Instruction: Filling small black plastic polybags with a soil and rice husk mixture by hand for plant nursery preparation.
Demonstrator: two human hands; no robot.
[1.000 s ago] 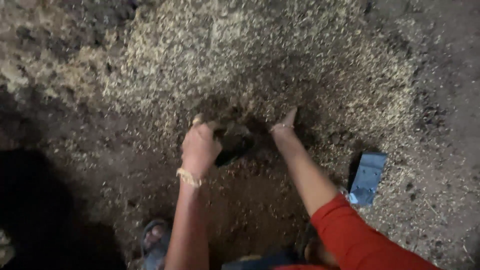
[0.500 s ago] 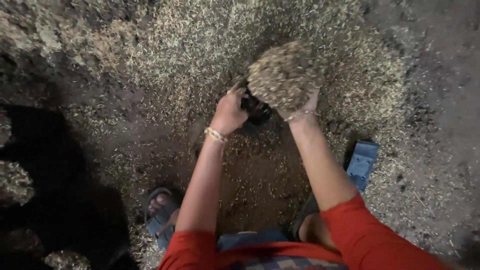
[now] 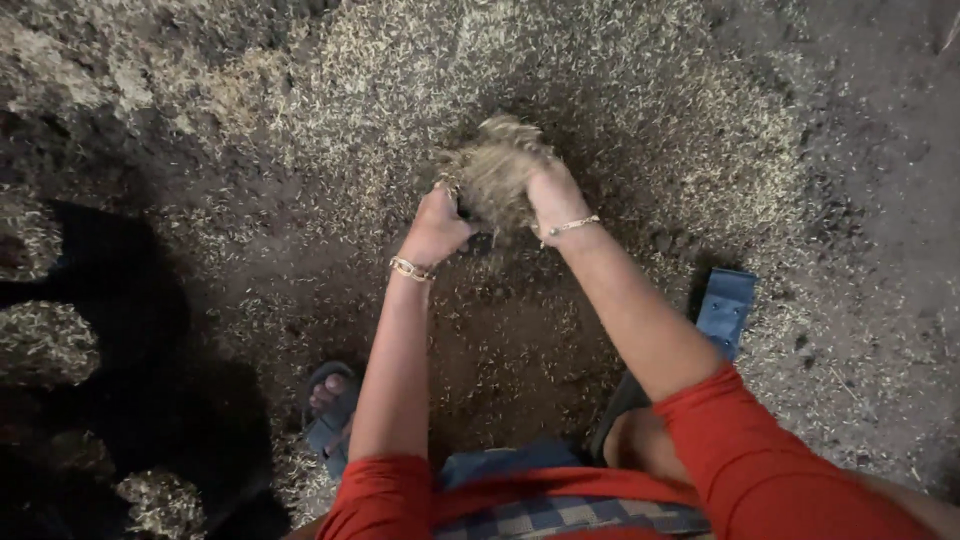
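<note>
hands: two, both up over the ground, pressed in on one clump from either side
left hand (image 3: 438,226): cupped against the left side of the clump, fingers curled in; there's something small and dark right by its fingertips, can't tell what
right hand (image 3: 556,198): wrapped round the right side of the same clump, back of the hand facing the camera
clump of husky grain (image 3: 495,175): just one, tan and stringy, squeezed between the two hands and held above the spread on the ground; blurred, so no single bits to pick out
bracelets: two, one on each wrist, thin and pale gold, the left one (image 3: 409,268) chunkier looking, the right one (image 3: 571,226) a slim band
red sleeves: two, left (image 3: 378,495) cut off at the bottom edge, right (image 3: 745,455) running out of the bottom too
grain spread (image 3: 560,80): one big pale patch covering the upper middle of the dirt floor (image 3: 880,180), thinning out toward the edges
sandalled foot (image 3: 328,405): only one I can count, grey-blue sandal, toes showing, just left of the left arm
blue flat thing (image 3: 724,308): one, lying by the right forearm, lower part hidden behind the arm, honestly no idea what it is
left side: very dark, a few lumpy grain-covered shapes (image 3: 40,340) poke out of the shadow, can't count them properly
checked cloth (image 3: 560,512): one strip at the bottom, mostly cut off
</note>
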